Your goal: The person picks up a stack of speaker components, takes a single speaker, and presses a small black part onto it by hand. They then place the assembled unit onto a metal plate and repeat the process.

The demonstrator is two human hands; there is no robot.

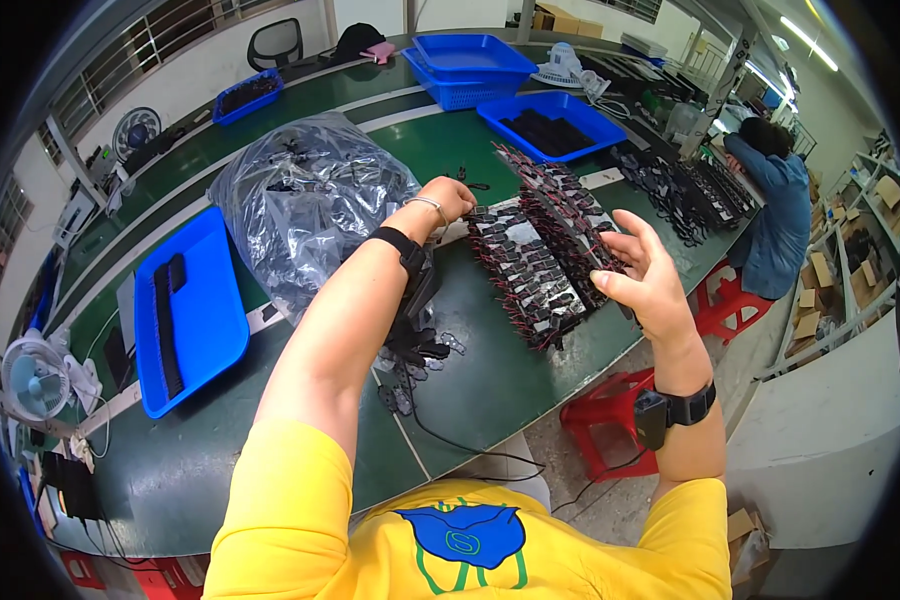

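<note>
head view, clock read from mid-picture. work surface: green table point(480, 385). two blocks of small black parts with red wires lie side by side at 2 o'clock: near block point(525, 275), far block point(560, 195), rows packed tight.

hands apart. left hand point(447, 198) at 12 o'clock, at the upper left corner of the near block, fingers curled in; cannot tell whether they grip anything. right hand point(642, 275) at 3 o'clock, beside the right-hand side of the far block, thumb and fingers spread; contact unclear.

around: crumpled clear plastic bag point(315, 190) at 10 o'clock, just beside the left forearm. blue tray point(215, 290) at 9 o'clock, dark strip point(168, 320) lying in it. second blue tray point(602, 122) toward 1 o'clock, dark pieces inside. black cable point(445, 438) at 6 o'clock. red stool point(610, 415) at 4 o'clock. co-worker in blue point(778, 225) between 2 and 3 o'clock, leaning on the table.
</note>
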